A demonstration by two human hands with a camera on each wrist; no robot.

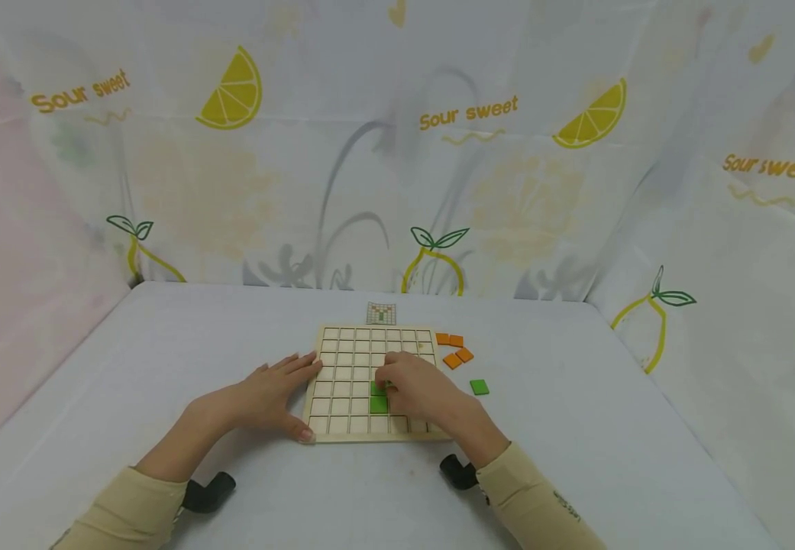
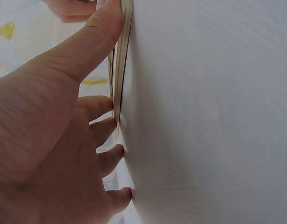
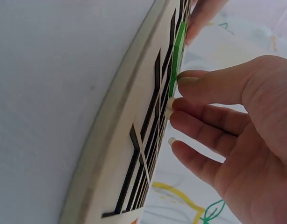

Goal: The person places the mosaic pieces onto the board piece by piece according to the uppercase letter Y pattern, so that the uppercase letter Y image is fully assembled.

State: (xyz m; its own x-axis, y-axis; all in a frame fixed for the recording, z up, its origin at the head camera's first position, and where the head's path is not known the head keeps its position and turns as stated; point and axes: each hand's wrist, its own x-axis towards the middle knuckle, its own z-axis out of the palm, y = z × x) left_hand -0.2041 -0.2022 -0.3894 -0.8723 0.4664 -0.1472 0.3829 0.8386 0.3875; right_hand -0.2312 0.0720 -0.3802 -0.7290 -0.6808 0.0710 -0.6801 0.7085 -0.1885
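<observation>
A wooden grid board [image 1: 340, 438] lies on the white table. My left hand [image 1: 266, 393] is spread along its left side, thumb at the near corner and fingertips along the edge. In the left wrist view, that thumb rests at the board's rim [image 2: 120, 88]. My right hand [image 1: 418, 388] reaches over the middle of the grid, fingers bent, pinching a green tile [image 1: 376, 388] at one of the squares. Another green tile [image 1: 379, 406] fills the square just nearer. In the right wrist view, the thumb and fingertips meet the green tile [image 3: 176, 60] close against the board.
Several orange tiles [image 1: 453, 360] lie off the board's far right corner, and a loose green tile [image 1: 479, 387] lies nearer on the right. Behind the board is a small printed pattern card [image 1: 381, 313]. A printed curtain [image 1: 301, 191] surrounds the table.
</observation>
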